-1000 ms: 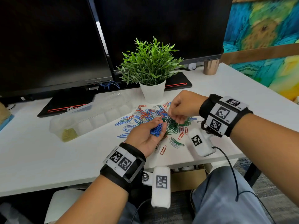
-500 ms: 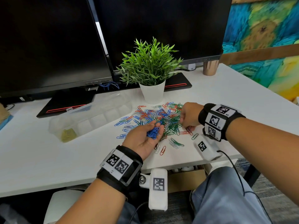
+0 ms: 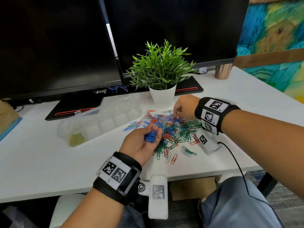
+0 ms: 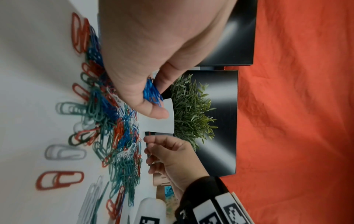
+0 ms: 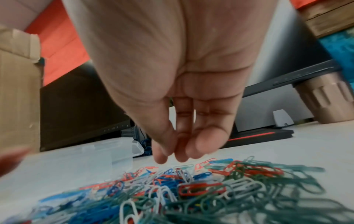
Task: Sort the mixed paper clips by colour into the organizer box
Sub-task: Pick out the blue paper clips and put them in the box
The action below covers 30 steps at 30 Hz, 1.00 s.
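Mixed paper clips [image 3: 171,129] in red, blue, green and white lie in a loose heap on the white bench [image 3: 41,153], in front of a potted plant [image 3: 162,71]; a few stray clips lie apart at the near edge of the heap. Left hand [image 3: 141,143], palm up at the heap's near left edge, fingers and thumb curled round a bunch of blue clips [image 3: 150,137]; the left wrist view shows the same blue bunch [image 4: 152,92] pinched between thumb and fingers, most of it hidden by the palm. Right hand [image 3: 185,106] over the far right part of the heap, fingers pointing down with their tips [image 5: 182,153] close together just above the clips; whether its grip holds a clip, or touches the heap, cannot be told. Organizer box [image 3: 98,124], clear plastic, on the bench to the left of the heap, its row of compartments hard to make out; the near left end compartment holds yellowish contents, too blurred to identify. The box's lid stands open behind it. Behind: two dark monitors [image 3: 57,46], their tops cut off, and a copper-coloured cup [image 3: 222,71] at far right.
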Each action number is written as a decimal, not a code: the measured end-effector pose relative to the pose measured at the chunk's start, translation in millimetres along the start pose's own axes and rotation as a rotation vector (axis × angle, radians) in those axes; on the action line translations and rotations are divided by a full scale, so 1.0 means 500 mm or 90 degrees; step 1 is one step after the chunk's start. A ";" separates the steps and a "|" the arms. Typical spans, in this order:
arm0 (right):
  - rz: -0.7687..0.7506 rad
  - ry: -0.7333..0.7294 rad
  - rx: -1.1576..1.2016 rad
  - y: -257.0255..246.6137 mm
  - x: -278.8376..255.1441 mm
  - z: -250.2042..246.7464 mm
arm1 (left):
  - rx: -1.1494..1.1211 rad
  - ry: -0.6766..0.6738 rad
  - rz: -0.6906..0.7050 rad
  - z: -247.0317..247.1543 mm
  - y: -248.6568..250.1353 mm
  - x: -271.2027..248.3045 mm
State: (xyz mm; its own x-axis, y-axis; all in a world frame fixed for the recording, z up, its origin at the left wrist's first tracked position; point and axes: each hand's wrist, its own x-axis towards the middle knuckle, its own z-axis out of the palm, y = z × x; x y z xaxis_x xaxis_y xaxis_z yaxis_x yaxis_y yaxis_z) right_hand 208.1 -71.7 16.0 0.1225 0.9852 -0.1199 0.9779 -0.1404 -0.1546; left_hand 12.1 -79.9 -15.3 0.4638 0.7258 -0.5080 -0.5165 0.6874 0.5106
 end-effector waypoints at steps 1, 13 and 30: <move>-0.006 -0.008 -0.010 -0.005 0.012 0.002 | 0.001 0.001 0.004 -0.004 0.005 0.003; 0.058 -0.077 0.013 0.001 0.045 0.026 | -0.029 0.000 0.017 -0.024 0.021 0.020; -0.037 -0.105 0.350 -0.047 -0.004 -0.017 | 0.031 -0.011 -0.014 0.021 -0.009 0.015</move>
State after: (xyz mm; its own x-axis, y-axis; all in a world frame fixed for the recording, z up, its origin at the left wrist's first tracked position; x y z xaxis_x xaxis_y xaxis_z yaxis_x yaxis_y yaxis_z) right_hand 186.3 -69.5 28.0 0.0003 0.9706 -0.2406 0.7453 -0.1606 -0.6470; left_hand 25.4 -77.0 -14.3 0.4874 0.7102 -0.5081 -0.4708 0.7038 0.5320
